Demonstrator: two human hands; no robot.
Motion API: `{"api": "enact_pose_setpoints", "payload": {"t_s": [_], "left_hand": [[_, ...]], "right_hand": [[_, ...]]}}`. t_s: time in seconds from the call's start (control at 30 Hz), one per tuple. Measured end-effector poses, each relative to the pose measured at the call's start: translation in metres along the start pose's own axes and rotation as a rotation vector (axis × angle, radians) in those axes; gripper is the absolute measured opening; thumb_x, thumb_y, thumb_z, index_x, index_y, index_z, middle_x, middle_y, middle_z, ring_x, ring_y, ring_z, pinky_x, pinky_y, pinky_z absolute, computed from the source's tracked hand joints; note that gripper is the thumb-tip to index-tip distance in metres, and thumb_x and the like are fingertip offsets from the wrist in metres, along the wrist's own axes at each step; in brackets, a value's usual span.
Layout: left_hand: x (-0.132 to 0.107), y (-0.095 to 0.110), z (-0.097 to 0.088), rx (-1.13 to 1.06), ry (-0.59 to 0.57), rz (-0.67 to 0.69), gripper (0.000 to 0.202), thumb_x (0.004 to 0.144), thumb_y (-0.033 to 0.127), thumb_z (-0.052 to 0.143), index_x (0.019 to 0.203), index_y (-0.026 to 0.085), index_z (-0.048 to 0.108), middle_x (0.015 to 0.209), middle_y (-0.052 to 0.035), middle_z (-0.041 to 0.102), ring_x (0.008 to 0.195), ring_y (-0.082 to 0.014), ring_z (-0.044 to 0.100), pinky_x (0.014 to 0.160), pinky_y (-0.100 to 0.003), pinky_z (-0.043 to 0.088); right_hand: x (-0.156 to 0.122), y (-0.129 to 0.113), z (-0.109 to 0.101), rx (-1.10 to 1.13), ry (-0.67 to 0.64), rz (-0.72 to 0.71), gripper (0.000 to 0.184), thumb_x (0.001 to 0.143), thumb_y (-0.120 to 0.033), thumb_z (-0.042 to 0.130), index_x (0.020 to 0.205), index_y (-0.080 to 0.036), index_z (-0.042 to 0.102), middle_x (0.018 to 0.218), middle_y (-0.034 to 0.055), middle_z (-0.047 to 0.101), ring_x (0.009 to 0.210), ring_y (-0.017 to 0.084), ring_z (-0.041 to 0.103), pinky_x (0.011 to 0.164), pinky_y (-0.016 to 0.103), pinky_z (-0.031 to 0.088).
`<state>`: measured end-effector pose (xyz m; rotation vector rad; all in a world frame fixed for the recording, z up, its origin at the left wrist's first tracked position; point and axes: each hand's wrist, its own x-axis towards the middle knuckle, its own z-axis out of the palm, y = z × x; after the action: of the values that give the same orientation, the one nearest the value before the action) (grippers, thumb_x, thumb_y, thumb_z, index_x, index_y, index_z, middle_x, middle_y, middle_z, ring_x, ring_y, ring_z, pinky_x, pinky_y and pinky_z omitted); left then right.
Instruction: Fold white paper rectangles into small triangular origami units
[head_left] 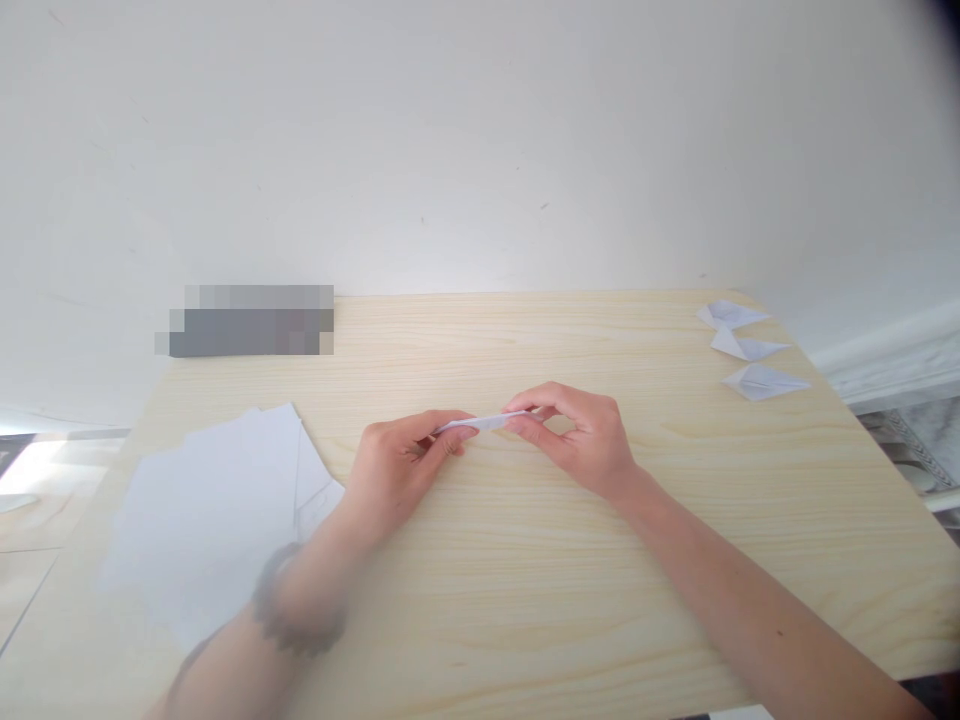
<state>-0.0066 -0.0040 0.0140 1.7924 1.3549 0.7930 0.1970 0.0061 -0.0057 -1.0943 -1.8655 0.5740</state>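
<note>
A narrow piece of folded white paper is held nearly level above the middle of the wooden table. My left hand pinches its left end between thumb and fingers. At the other end, the thumb and fingertips of my right hand are closed on it. The paper is seen almost edge-on, so its folds cannot be made out. A dark beaded bracelet circles my left wrist.
Several loose white sheets lie spread at the table's left, partly behind my left forearm. Three folded paper pieces sit in a column near the right edge. A blurred-out dark object stands at the back left, by the white wall.
</note>
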Motion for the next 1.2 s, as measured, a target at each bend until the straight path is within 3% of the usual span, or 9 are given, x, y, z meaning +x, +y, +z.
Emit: {"api": "enact_pose_setpoints", "payload": {"t_s": [0.1,0.3,0.43,0.53,0.73,0.9,1.03,1.2], "left_hand": [[-0.001,0.002,-0.001,0.014,0.021,0.014,0.02,0.084,0.03,0.053,0.085,0.019,0.07,0.071,0.001,0.069,0.066,-0.0122,0.062,0.062,-0.019,0.048],[-0.004,0.004,0.001,0.063,0.049,0.049,0.02,0.083,0.029,0.055,0.084,0.017,0.07,0.076,-0.001,0.071,0.065,-0.0125,0.062,0.06,-0.02,0.046],[-0.002,0.003,0.001,0.129,-0.013,0.057,0.017,0.082,0.03,0.056,0.082,0.018,0.068,0.064,0.0027,0.066,0.054,-0.0089,0.055,0.051,-0.018,0.041],[-0.002,0.003,0.002,0.198,0.004,0.092,0.018,0.082,0.031,0.055,0.08,0.017,0.066,0.06,0.0033,0.062,0.051,-0.0078,0.05,0.05,-0.018,0.04],[-0.004,-0.001,0.004,0.233,0.07,0.172,0.017,0.083,0.03,0.056,0.085,0.017,0.065,0.069,0.0013,0.067,0.053,-0.0085,0.054,0.056,-0.02,0.046],[0.0,-0.008,0.004,0.145,0.123,0.271,0.014,0.085,0.022,0.054,0.091,0.019,0.066,0.086,-0.0021,0.068,0.073,-0.012,0.061,0.062,-0.022,0.047],[0.001,-0.01,0.004,0.111,0.082,0.215,0.029,0.082,0.027,0.059,0.11,0.021,0.059,0.095,-0.0036,0.063,0.072,-0.012,0.059,0.061,-0.023,0.049],[0.002,-0.011,0.006,0.086,0.085,0.208,0.02,0.083,0.024,0.057,0.102,0.02,0.061,0.102,-0.0047,0.06,0.073,-0.0113,0.059,0.063,-0.023,0.052]], "right_hand": [[-0.001,0.0,0.001,0.006,-0.056,0.006,0.008,0.078,-0.027,0.065,0.082,-0.021,0.066,0.077,-0.0003,0.07,0.066,0.011,0.062,0.057,0.02,0.048],[0.0,-0.003,0.0,0.012,-0.046,-0.009,0.009,0.081,-0.021,0.06,0.077,-0.019,0.068,0.07,-0.0021,0.069,0.059,0.008,0.06,0.057,0.018,0.045],[0.0,-0.004,-0.001,-0.007,-0.076,-0.032,0.011,0.083,-0.018,0.057,0.078,-0.018,0.068,0.068,-0.0025,0.068,0.058,0.006,0.058,0.057,0.017,0.043],[-0.001,-0.005,0.001,-0.017,-0.093,-0.053,0.012,0.084,-0.018,0.056,0.079,-0.017,0.067,0.07,-0.0022,0.068,0.06,0.006,0.058,0.059,0.018,0.043],[-0.001,-0.004,-0.001,0.019,-0.125,0.004,0.013,0.084,-0.023,0.056,0.08,-0.019,0.067,0.071,-0.0025,0.069,0.062,0.007,0.061,0.059,0.018,0.045],[0.0,-0.002,-0.003,0.106,-0.188,0.118,0.017,0.088,-0.025,0.049,0.092,-0.02,0.065,0.078,-0.0008,0.069,0.064,0.008,0.063,0.058,0.018,0.049],[0.001,0.0,-0.001,0.071,-0.134,0.096,0.014,0.081,-0.027,0.059,0.092,-0.019,0.064,0.085,0.0012,0.068,0.069,0.01,0.063,0.062,0.02,0.052],[0.0,0.002,0.001,0.048,-0.093,0.059,0.022,0.078,-0.023,0.063,0.1,-0.021,0.062,0.092,0.001,0.068,0.067,0.009,0.063,0.063,0.021,0.053]]}}
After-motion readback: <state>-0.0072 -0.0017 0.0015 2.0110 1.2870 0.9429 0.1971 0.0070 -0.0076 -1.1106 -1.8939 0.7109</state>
